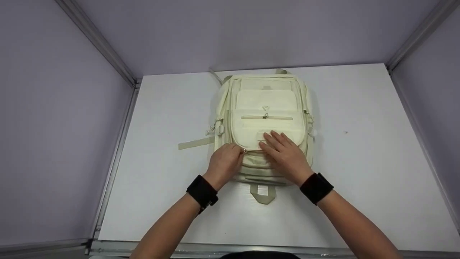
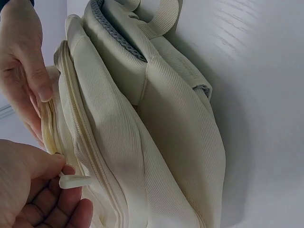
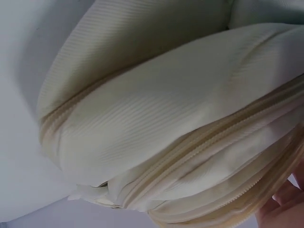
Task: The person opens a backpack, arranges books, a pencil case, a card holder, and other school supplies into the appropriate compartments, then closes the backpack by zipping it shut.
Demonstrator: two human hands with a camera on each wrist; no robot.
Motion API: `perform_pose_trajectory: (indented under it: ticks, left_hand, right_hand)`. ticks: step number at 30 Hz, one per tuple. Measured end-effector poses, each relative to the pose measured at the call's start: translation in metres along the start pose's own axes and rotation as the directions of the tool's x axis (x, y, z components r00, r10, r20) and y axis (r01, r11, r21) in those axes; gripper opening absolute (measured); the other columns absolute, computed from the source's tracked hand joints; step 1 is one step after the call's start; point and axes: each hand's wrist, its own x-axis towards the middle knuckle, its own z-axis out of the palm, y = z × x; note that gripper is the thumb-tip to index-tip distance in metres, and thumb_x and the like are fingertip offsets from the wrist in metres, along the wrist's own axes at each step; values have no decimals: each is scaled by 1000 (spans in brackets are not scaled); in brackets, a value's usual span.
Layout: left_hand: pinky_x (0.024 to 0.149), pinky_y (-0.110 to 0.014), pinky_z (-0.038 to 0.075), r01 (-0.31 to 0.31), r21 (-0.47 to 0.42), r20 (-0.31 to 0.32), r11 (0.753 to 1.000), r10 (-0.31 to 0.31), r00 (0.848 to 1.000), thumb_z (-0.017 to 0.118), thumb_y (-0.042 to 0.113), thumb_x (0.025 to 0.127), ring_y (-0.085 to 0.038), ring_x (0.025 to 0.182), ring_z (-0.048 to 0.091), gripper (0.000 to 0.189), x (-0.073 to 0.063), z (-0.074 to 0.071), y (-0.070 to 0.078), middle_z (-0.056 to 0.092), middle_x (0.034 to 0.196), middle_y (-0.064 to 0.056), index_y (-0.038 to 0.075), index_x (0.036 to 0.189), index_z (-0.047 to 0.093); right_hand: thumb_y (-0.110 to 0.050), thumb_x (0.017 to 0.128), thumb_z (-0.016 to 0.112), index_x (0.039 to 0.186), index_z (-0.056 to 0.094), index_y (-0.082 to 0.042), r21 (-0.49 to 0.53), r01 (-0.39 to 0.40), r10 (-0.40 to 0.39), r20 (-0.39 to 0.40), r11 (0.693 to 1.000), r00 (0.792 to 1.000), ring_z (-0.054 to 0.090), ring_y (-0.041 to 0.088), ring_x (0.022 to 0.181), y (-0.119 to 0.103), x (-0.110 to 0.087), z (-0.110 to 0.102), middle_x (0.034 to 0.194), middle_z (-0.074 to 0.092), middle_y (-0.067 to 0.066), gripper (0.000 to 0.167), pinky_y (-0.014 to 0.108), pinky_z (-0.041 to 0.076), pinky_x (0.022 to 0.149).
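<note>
A cream backpack point(image 1: 266, 100) lies front side up on the white table, its grey top loop point(image 1: 263, 198) toward the person. My left hand point(image 1: 225, 160) pinches a zipper pull point(image 2: 75, 181) between thumb and fingers at the edge of the front pocket. Flat on that pocket's front, the fingers of my right hand point(image 1: 285, 154) are spread close to the zipper line. In the right wrist view, only part of the right hand point(image 3: 285, 204) shows at the lower right, beside curved zipper tracks point(image 3: 213, 135).
A loose strap point(image 1: 196, 143) extends left from the backpack across the white table point(image 1: 359, 180). Side buckles point(image 1: 220, 129) sit along the bag's edge. Lilac panels point(image 1: 251, 36) surround the table on the left, back and right.
</note>
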Motion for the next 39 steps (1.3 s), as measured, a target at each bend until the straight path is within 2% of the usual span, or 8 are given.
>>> perform_pose_trajectory:
  ticks: [5, 10, 13, 16, 21, 30, 35, 39]
  left_hand:
    - [69, -30, 52, 2, -54, -18, 999, -3, 1000, 67, 9, 98, -18, 79, 63, 7, -2, -3, -3, 67, 86, -1, 11, 92, 71]
    - [70, -30, 52, 38, -113, -18, 993, -41, 999, 67, 10, 98, -18, 80, 63, 6, -5, -5, -6, 67, 88, 0, 12, 93, 70]
    - [70, -30, 52, 53, -136, -14, 989, -55, 998, 67, 10, 98, -17, 80, 63, 6, -6, -5, -6, 67, 88, 0, 12, 93, 69]
    - [68, -31, 51, 61, -144, -6, 988, -63, 998, 67, 10, 97, -17, 78, 62, 6, -6, -5, -6, 66, 86, 1, 12, 92, 68]
    - [66, -29, 51, 64, -144, 17, 987, -62, 998, 69, 10, 96, -16, 75, 61, 5, -4, -6, 0, 65, 82, 1, 11, 90, 69]
    - [59, -29, 51, 46, -114, 84, 992, -36, 996, 67, 12, 96, -16, 69, 64, 12, 11, -2, 25, 67, 76, 1, 12, 84, 71]
    - [55, -30, 50, 14, -44, 101, 999, -9, 995, 65, 12, 96, -17, 65, 63, 18, 22, 4, 41, 65, 71, 0, 13, 79, 70]
    - [50, -31, 48, -35, 41, 82, 999, 31, 996, 64, 12, 96, -18, 61, 61, 24, 31, 10, 54, 62, 66, 0, 14, 72, 66]
  right_hand:
    - [-12, 91, 77, 130, 70, -6, 16, -24, 26, -113, 1000, 993, 54, 37, 132, 11, -10, -10, 140, 62, 16, 40, 52, 37, 112]
    - [-9, 86, 83, 112, 78, -5, 31, -47, 53, -243, 998, 968, 62, 37, 121, 22, -19, -18, 125, 70, 14, 27, 50, 45, 106]
    - [-6, 84, 84, 104, 78, -3, 36, -48, 56, -277, 998, 959, 65, 36, 118, 25, -23, -17, 120, 73, 14, 21, 48, 49, 101]
    - [-3, 85, 83, 99, 77, -2, 7, -56, 55, -282, 998, 958, 67, 34, 116, 24, -25, -12, 114, 74, 14, 15, 46, 52, 96]
    - [2, 81, 82, 94, 73, -3, -42, -86, 72, -274, 995, 959, 69, 32, 110, 22, -25, -5, 107, 74, 13, 16, 45, 56, 89]
    - [3, 80, 82, 92, 73, -4, -53, -101, 84, -255, 993, 963, 70, 30, 107, 21, -25, -1, 106, 73, 11, 17, 44, 57, 85]
    - [0, 83, 81, 93, 73, -4, -43, -99, 84, -256, 994, 963, 69, 30, 107, 21, -26, -1, 107, 73, 11, 12, 45, 57, 86]
    - [-1, 85, 80, 93, 73, -3, -28, -101, 90, -262, 994, 961, 69, 30, 108, 22, -26, -1, 108, 73, 10, 11, 45, 57, 86]
